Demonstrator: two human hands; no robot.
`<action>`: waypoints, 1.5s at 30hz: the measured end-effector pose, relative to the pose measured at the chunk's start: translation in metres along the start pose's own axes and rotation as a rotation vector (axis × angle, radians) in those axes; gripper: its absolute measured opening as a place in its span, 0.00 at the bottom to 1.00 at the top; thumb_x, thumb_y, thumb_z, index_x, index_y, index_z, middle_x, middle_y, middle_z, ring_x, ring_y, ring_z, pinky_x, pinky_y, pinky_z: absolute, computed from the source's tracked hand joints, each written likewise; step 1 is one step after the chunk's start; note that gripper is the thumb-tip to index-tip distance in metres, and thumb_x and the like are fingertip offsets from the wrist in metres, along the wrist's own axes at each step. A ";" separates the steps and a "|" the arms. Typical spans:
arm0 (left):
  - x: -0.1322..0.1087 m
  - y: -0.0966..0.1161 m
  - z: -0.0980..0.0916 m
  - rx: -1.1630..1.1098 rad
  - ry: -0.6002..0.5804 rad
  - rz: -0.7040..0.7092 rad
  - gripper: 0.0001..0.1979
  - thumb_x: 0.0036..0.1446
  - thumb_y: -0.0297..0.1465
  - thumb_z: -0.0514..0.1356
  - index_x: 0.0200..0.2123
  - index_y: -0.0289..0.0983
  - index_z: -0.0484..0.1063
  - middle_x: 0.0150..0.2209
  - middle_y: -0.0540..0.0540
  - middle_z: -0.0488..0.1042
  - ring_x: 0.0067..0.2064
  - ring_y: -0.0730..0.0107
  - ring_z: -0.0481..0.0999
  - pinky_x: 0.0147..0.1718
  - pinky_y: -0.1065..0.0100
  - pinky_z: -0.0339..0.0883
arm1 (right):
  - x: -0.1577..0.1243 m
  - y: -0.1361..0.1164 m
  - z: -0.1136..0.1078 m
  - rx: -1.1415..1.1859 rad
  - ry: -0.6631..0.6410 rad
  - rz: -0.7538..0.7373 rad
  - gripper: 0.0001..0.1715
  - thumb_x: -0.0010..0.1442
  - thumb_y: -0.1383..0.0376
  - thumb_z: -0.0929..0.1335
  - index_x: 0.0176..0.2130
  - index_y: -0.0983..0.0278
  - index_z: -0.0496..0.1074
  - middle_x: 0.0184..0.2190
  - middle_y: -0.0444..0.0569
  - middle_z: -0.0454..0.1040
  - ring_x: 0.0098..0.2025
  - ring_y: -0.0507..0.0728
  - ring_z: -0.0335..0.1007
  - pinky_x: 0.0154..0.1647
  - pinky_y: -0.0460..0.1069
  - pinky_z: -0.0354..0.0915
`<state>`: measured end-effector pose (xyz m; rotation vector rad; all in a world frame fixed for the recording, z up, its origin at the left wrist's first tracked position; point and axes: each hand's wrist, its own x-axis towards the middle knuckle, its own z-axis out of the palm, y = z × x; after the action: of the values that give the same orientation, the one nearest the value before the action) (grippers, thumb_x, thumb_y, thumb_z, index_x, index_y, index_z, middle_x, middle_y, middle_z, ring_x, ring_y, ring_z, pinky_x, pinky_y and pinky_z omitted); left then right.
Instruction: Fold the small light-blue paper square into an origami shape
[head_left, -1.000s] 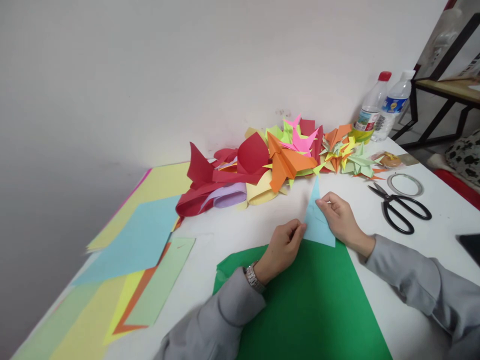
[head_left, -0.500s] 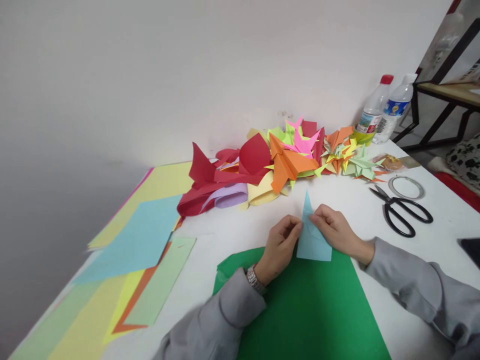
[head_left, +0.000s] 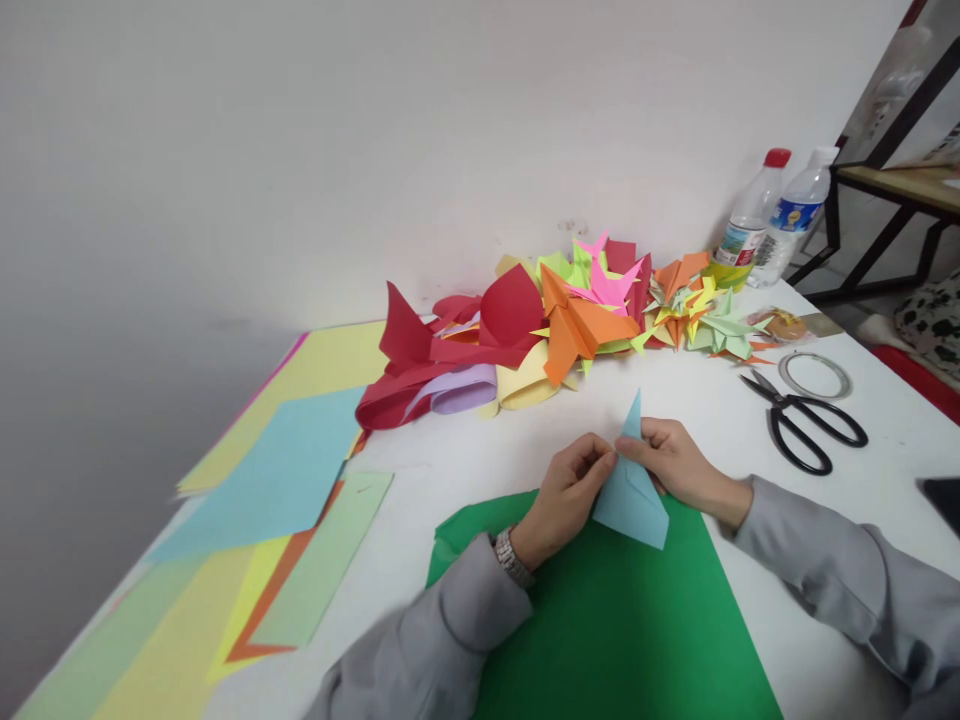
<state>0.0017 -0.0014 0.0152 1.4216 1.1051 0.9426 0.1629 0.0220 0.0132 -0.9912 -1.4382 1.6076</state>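
Note:
A folded light blue paper (head_left: 631, 496) with a pointed top is held just above a large green sheet (head_left: 622, 620) on the white table (head_left: 465, 462). My left hand (head_left: 566, 492) pinches the paper's left edge with curled fingers; a metal watch sits on that wrist. My right hand (head_left: 675, 462) pinches the paper from the right, fingertips close to those of the left. Both arms wear grey sleeves.
A heap of folded and curled coloured papers (head_left: 555, 325) lies along the wall. Flat coloured sheets (head_left: 262, 500) spread over the left of the table. Black scissors (head_left: 810, 425), a tape ring (head_left: 814, 375) and two plastic bottles (head_left: 772, 220) are at the right.
Both hands have drawn together on the blue paper, which has shifted slightly toward me and tilted; its point is now lower and partly behind my right fingers.

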 end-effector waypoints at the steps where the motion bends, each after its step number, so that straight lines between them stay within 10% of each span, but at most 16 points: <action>1: 0.000 0.000 0.000 0.022 0.010 0.003 0.17 0.57 0.43 0.54 0.25 0.36 0.61 0.22 0.55 0.55 0.24 0.77 0.53 0.22 0.73 0.50 | 0.000 0.000 0.000 0.001 0.021 -0.004 0.23 0.52 0.48 0.70 0.23 0.64 0.65 0.10 0.35 0.57 0.11 0.45 0.48 0.10 0.42 0.44; 19: -0.002 -0.002 0.005 0.034 0.030 -0.020 0.17 0.58 0.44 0.53 0.26 0.38 0.59 0.22 0.55 0.59 0.20 0.75 0.65 0.19 0.71 0.62 | 0.007 0.004 -0.005 0.109 0.252 -0.040 0.23 0.52 0.50 0.71 0.20 0.63 0.63 0.10 0.36 0.59 0.11 0.46 0.50 0.10 0.43 0.46; 38: 0.000 -0.007 0.001 0.089 0.212 0.029 0.24 0.59 0.46 0.53 0.17 0.38 0.55 0.12 0.56 0.57 0.17 0.78 0.59 0.20 0.72 0.55 | 0.015 0.008 -0.020 0.217 0.413 -0.094 0.22 0.53 0.51 0.71 0.22 0.63 0.63 0.10 0.35 0.58 0.09 0.45 0.47 0.09 0.42 0.43; 45: 0.002 0.001 0.001 -0.112 0.112 0.062 0.16 0.49 0.42 0.63 0.29 0.34 0.67 0.25 0.53 0.65 0.26 0.77 0.63 0.25 0.73 0.58 | -0.001 0.003 -0.002 0.019 0.058 -0.059 0.24 0.53 0.48 0.70 0.23 0.65 0.66 0.10 0.36 0.58 0.11 0.45 0.50 0.11 0.42 0.45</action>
<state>0.0028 0.0000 0.0159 1.3312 1.0777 1.1234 0.1652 0.0212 0.0105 -0.9683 -1.3975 1.5350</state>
